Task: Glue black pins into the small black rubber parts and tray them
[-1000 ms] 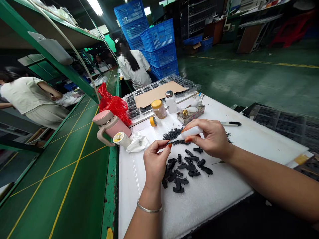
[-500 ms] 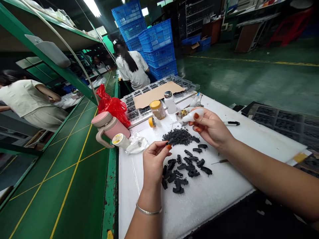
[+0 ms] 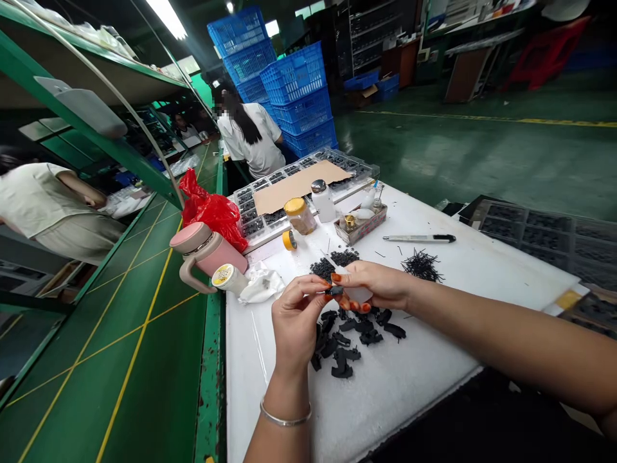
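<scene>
My left hand [image 3: 296,315] pinches a small black plastic part [image 3: 333,290] between thumb and fingertips. Closed around a white squeeze bottle [image 3: 359,294] with a thin nozzle, my right hand [image 3: 380,283] is right beside it, its fingertips close to the part. The nozzle points up and to the left; whether the right fingers touch the part, I cannot tell. Below both hands lie several loose black plastic parts [image 3: 341,363] on the white tabletop [image 3: 409,379]. Just behind them is a heap of tiny black rings [image 3: 321,267], partly covered by my right hand and the bottle.
A pile of black pins [image 3: 421,265] and a utility knife [image 3: 419,238] lie to the right. Farther back stand a small box [image 3: 361,225], a yellow-lidded jar [image 3: 299,216] and a pump bottle [image 3: 322,200]. A pink flask [image 3: 209,247] is at left. A person [image 3: 250,138] works beyond.
My right hand has come down and left with the squeeze bottle, to the part in my left hand. The pins and small box are now uncovered. The view has shifted slightly.
</scene>
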`<state>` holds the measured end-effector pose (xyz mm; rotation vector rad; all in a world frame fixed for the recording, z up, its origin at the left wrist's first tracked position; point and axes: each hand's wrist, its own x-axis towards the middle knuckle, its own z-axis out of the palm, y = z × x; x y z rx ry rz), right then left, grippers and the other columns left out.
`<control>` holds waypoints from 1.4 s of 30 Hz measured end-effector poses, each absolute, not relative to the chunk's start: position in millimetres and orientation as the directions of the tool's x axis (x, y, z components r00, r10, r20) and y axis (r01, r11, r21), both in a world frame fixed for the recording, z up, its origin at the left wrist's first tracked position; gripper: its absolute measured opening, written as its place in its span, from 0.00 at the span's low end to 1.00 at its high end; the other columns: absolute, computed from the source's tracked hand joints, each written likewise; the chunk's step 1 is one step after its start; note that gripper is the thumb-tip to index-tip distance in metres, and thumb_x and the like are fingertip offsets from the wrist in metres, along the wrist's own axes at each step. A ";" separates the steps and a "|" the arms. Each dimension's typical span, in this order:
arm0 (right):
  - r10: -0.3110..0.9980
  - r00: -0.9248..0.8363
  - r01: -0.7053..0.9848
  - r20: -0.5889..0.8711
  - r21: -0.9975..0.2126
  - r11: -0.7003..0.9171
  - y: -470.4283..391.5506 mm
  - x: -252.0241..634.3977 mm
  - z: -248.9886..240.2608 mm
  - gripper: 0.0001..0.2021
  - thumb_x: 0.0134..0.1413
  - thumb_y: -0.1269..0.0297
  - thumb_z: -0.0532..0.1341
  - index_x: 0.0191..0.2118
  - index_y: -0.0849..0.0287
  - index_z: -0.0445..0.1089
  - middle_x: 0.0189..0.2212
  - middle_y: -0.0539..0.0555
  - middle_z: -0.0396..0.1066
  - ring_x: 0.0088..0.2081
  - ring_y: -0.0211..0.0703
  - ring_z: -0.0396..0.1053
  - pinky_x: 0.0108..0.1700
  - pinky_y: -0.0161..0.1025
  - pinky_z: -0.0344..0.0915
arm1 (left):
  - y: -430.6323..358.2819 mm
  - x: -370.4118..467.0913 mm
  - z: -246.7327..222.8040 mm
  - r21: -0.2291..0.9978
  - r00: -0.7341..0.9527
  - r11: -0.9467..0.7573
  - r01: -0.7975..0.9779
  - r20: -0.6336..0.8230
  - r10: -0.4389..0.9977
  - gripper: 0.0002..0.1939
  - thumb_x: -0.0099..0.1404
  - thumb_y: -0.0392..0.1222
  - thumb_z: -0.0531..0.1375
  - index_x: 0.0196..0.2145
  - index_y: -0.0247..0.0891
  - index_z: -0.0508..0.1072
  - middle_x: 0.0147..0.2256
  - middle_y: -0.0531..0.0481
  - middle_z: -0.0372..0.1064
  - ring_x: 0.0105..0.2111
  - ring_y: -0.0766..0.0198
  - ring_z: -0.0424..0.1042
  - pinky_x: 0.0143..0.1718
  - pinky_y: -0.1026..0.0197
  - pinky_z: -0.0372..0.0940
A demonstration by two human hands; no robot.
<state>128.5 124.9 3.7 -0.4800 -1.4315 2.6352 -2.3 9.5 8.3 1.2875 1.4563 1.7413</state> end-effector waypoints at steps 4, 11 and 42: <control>0.186 -0.962 0.055 -0.199 -0.812 -0.580 128.5 129.7 3.2 0.13 0.45 0.60 0.66 0.25 0.65 0.66 0.17 0.51 0.67 0.15 0.29 0.60 0.13 0.24 0.52 | 9.4 -1.9 10.9 0.934 -0.360 -0.284 0.218 0.347 0.866 0.03 0.55 0.32 0.65 0.29 0.37 0.77 0.34 0.46 0.70 0.37 0.61 0.70 0.37 0.61 0.67; 0.268 -0.955 -0.054 -0.125 -0.817 -0.574 130.7 129.5 1.9 0.09 0.44 0.66 0.67 0.26 0.63 0.65 0.17 0.48 0.67 0.17 0.30 0.62 0.17 0.25 0.56 | 10.4 -10.0 3.5 0.982 -0.440 -0.178 0.071 0.191 0.878 0.11 0.54 0.33 0.67 0.37 0.39 0.76 0.34 0.49 0.71 0.38 0.63 0.70 0.37 0.66 0.68; 0.636 -0.771 -0.040 0.028 -0.999 -0.004 133.7 133.3 12.3 0.15 0.42 0.55 0.68 0.25 0.63 0.68 0.19 0.50 0.67 0.21 0.33 0.61 0.22 0.31 0.57 | 13.3 -18.2 10.4 0.998 -0.544 -0.054 -0.018 0.035 0.838 0.19 0.53 0.42 0.67 0.41 0.34 0.72 0.33 0.45 0.73 0.33 0.62 0.72 0.32 0.64 0.68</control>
